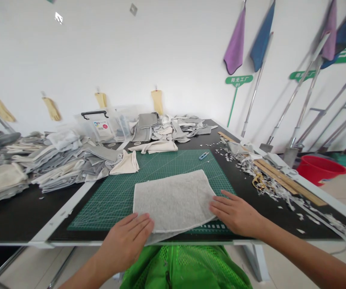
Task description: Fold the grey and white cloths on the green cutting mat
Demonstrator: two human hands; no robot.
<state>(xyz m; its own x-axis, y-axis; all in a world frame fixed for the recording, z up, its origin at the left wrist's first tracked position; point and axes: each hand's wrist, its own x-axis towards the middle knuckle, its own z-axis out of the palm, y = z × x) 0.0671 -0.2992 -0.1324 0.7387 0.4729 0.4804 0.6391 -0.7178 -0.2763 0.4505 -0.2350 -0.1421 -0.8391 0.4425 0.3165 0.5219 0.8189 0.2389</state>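
Note:
A folded piece of light grey cloth (173, 196) lies on the green cutting mat (106, 208), its near edge hanging a little past the mat toward me. My left hand (127, 237) rests on its near left corner with the fingers stretched out flat. On the right edge of the cloth lies my right hand (235, 212), fingers extended and slightly apart. Behind the cloth, a small blue utility knife (204, 155) lies on the mat. A cream cloth (154, 147) sits along the mat's far edge, and another cream piece (125, 162) lies at its far left corner.
Stacks of folded grey and cream cloths (61, 156) cover the left table. A clear plastic box (100, 126) and a loose cloth heap (173, 126) stand at the back. Scraps, gold-handled scissors (258, 182) and wooden strips (290, 182) lie right, beyond them a red bucket (320, 168).

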